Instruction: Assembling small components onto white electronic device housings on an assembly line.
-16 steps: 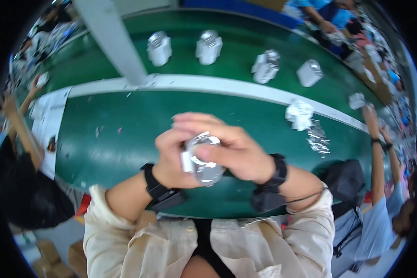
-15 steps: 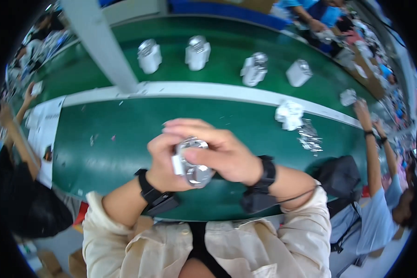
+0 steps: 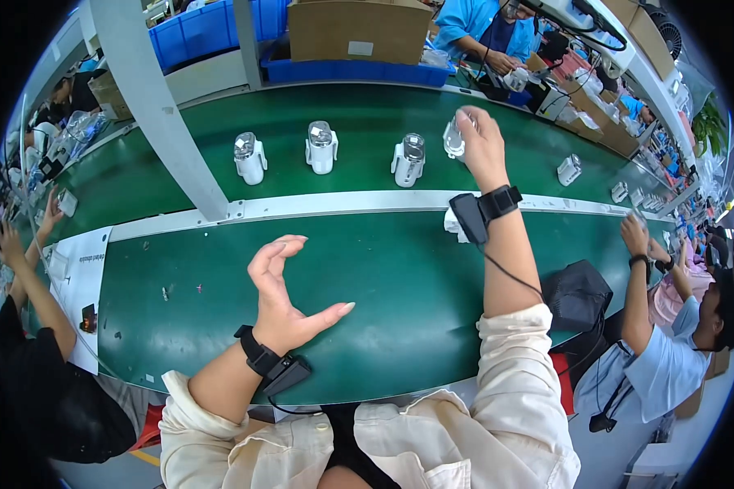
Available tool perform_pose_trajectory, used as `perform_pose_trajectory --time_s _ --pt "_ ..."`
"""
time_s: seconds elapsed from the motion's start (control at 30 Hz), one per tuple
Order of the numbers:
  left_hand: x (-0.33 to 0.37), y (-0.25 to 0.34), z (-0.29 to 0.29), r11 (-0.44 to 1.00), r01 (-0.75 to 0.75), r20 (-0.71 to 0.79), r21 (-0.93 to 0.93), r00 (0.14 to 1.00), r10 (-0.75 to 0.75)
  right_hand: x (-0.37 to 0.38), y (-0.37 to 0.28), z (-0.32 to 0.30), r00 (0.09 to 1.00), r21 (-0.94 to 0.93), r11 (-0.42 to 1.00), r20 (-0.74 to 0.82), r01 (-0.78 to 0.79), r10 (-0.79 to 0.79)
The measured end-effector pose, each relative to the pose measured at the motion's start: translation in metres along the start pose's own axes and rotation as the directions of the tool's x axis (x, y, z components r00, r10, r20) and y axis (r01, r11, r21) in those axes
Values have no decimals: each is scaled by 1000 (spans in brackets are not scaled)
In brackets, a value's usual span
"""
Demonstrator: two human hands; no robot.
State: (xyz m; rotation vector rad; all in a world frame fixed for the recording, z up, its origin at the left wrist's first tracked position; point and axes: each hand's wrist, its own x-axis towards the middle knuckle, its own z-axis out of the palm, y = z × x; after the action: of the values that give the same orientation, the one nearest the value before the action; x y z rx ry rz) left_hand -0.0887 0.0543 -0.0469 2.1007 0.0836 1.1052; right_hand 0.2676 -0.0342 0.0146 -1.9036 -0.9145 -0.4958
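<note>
My right hand (image 3: 484, 145) is stretched out over the far green strip, closed round a small white device with a shiny clear top (image 3: 453, 142). Its fingers and palm cover much of the device; whether it touches the strip I cannot tell. Over the near worktop (image 3: 383, 310), my left hand (image 3: 281, 293) is held with thumb and fingers apart and nothing between them. Similar white devices stand upright on the far strip: one at the left (image 3: 250, 158), another beside it (image 3: 321, 147), and a third (image 3: 409, 160) just left of my right hand.
A pale metal rail (image 3: 342, 204) divides worktop and strip, with a slanted post (image 3: 159, 106) at left. White crumpled material (image 3: 455, 228) lies partly under my right wrist. A black bag (image 3: 579, 295) sits at right. Co-workers' hands are at both sides; another device (image 3: 569, 169) stands farther right.
Both hands were together round a device at the middle. My right hand has carried a device far and right to the strip; my left hand has let go and opened.
</note>
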Motion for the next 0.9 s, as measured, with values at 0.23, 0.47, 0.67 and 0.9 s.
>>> perform_pose_trajectory --time_s 0.23,0.47,0.67,0.9 --pt "-1 -4 1 999 -31 -15 -21 999 30 -6 67 39 882 77 921 327 -382 339" --pt "-5 1 -2 999 33 -16 -39 999 -34 8 92 28 949 -597 801 -225 44 -220" --pt "-6 0 5 996 37 9 -81 999 -36 8 137 -1 905 -336 841 -106 -423 413" --pt "-8 3 -14 953 296 146 -69 948 -284 -7 -43 -52 821 458 843 570 -284 -33"
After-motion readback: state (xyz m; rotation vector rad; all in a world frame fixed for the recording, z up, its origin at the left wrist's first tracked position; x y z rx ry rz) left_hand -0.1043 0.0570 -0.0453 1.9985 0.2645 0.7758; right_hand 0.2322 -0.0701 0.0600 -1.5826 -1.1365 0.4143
